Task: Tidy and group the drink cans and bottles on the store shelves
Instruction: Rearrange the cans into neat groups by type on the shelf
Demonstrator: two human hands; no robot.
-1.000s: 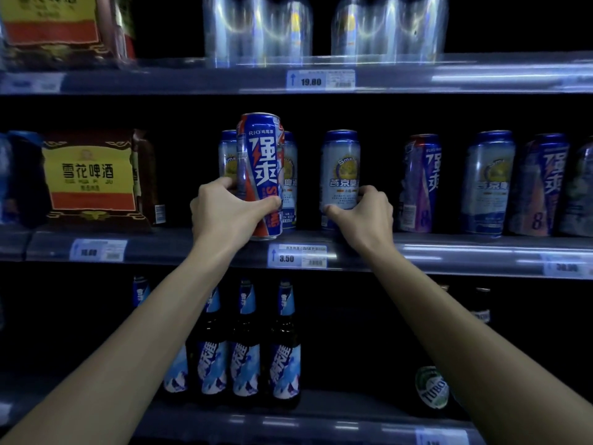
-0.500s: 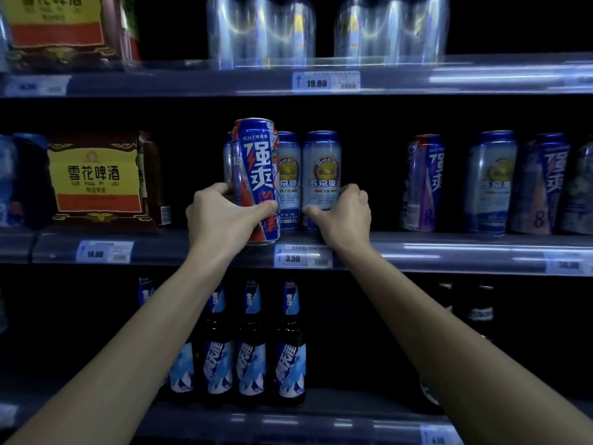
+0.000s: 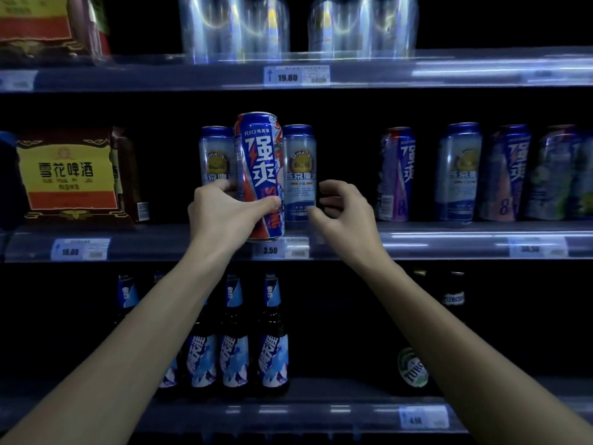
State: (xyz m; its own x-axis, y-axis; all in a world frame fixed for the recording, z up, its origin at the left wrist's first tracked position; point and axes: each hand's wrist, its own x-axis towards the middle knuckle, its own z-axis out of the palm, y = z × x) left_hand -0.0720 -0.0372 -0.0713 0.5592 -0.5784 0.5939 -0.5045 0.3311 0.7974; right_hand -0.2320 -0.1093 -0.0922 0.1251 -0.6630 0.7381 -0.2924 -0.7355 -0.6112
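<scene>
RIO can in my left hand, fingers and thumb wrapped round its lower half. The can leans slightly, its base at the front edge of the middle shelf, over the 3.50 tag. Resting or lifted, can't tell.

Just behind it stand a left beer can and a right beer can. Right hand empty, fingers loosely curled, just beside the right beer can; contact unclear.

More cans farther right. Carton near the left end. Bottles on the shelf below.

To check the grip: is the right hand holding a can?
No, the right hand sits beside the pale can, fingers closing on nothing.
</scene>
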